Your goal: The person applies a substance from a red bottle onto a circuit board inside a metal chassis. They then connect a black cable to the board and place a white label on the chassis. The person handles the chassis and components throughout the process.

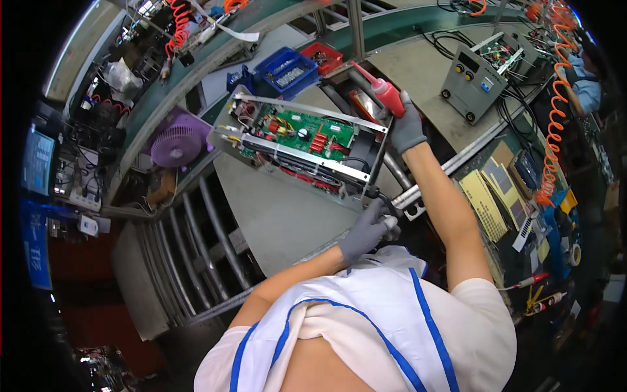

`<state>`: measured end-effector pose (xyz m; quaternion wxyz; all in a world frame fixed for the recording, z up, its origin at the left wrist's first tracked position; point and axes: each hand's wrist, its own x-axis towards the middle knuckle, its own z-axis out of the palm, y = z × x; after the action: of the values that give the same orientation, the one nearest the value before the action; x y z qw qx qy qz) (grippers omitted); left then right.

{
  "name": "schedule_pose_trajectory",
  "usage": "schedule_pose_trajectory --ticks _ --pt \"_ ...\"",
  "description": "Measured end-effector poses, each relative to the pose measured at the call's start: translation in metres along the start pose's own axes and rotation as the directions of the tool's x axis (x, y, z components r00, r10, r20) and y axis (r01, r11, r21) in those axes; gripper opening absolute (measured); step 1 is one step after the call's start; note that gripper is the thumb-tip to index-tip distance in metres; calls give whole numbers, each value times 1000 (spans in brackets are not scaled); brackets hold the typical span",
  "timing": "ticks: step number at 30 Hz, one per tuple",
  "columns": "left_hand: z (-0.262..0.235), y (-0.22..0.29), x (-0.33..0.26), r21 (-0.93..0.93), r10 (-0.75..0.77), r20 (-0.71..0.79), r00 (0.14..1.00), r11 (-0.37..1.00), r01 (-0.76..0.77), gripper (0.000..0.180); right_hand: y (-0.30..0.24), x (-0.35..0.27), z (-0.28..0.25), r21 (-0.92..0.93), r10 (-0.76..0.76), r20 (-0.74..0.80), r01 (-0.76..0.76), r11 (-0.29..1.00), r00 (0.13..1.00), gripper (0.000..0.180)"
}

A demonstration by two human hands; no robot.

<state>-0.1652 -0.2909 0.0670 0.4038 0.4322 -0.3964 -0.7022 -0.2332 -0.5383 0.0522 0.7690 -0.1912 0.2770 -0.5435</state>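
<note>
The gloves (408, 127) are matt cloth, the bottle (388, 98) at one o'clock smooth plastic. At twelve, a glossy circuit board (313, 125) sits in a smooth metal frame (313, 159); shiny metal rollers (224, 235) lie at eight.

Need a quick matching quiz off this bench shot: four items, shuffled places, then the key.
1. pink-red squeeze bottle
2. purple fan
3. green circuit board
4. blue bin

A. left of the open chassis
B. in the right hand
C. beside the red bin
D. inside the open chassis

Pairs: 1-B, 2-A, 3-D, 4-C
</note>
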Motion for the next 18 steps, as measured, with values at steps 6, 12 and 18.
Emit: schedule_pose_trajectory --ticks 6,12,18 --pt "-130 14 -32 398 -99 129 987 917 40 27 -30 -6 -38 -13 -210 360 230 973 909 47" --pt "-401 53 -73 889 791 -448 416 348 296 70 -32 -156 0 -97 -266 -61 259 961 962 50" --pt "-421 108 -24 636 378 -567 732 765 97 38 45 -229 16 -99 -332 -412 321 942 848 58"
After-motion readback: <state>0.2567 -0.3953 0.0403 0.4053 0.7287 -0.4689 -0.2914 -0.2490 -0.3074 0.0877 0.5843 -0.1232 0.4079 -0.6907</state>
